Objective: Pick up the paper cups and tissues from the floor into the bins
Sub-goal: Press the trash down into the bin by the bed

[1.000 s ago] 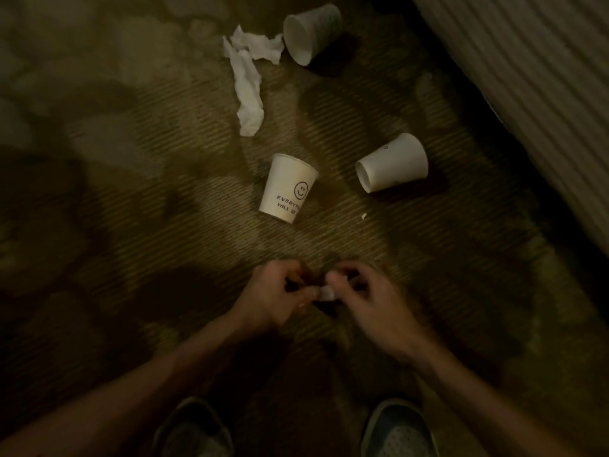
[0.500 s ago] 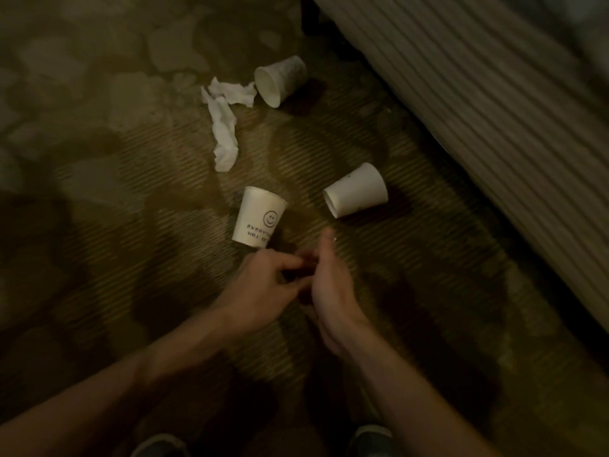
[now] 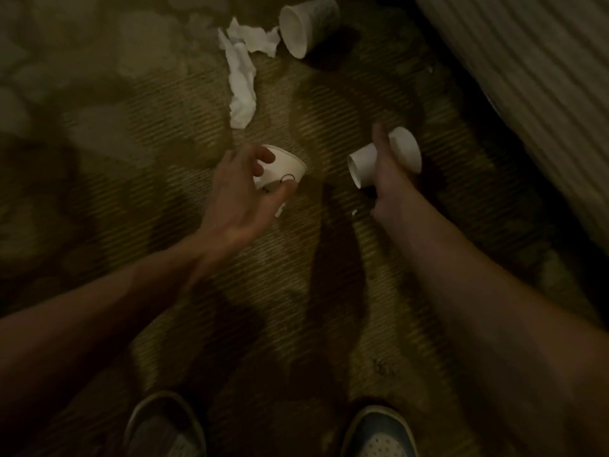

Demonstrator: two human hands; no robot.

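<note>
My left hand [image 3: 245,189] curls its fingers and thumb round the white smiley paper cup [image 3: 285,166] standing on the carpet. My right hand [image 3: 384,169] wraps round a second white paper cup [image 3: 403,150] that lies on its side, rim toward the left. A third paper cup [image 3: 306,24] lies on its side at the top, its open mouth facing me. A crumpled white tissue [image 3: 242,70] stretches along the carpet just left of that cup. A tiny white scrap [image 3: 355,212] lies beside my right wrist.
A dim patterned carpet [image 3: 131,159] covers the floor. A ribbed fabric edge, like a bed or sofa [image 3: 527,77], runs diagonally along the right. My two shoes [image 3: 164,427] [image 3: 379,433] stand at the bottom. No bin is in view.
My hands were together in front of me. They have spread apart and reached forward, the left onto the smiley cup and the right onto the lying cup.
</note>
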